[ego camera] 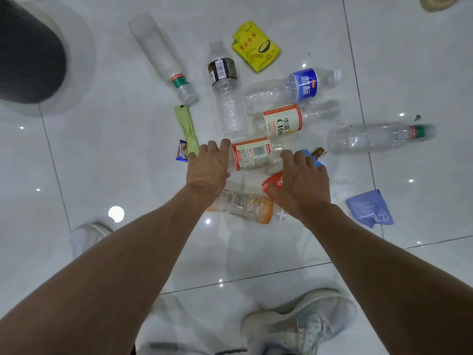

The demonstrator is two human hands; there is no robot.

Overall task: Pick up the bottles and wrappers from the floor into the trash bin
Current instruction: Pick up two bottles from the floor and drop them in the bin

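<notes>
Several empty plastic bottles lie on the white tiled floor. My left hand point(208, 166) hovers with relaxed fingers at the left end of a bottle with a red-and-white label point(252, 154). My right hand point(302, 183) is spread over a red wrapper point(272, 183) and a blue wrapper point(316, 158), holding nothing. An orange-labelled bottle point(245, 204) lies under my wrists. Farther off lie a C100 bottle point(281, 120), a blue-labelled bottle point(304, 84), a black-labelled bottle point(225, 85), a yellow packet point(256, 46) and a green wrapper point(188, 129). The dark ribbed trash bin point(28, 52) stands at the top left.
A long clear bottle point(163, 57) lies near the bin and another clear bottle point(378, 137) at the right. A small blue snack wrapper point(182, 151) and a blue sachet point(371, 208) also lie on the floor. My white shoes point(299, 321) are at the bottom.
</notes>
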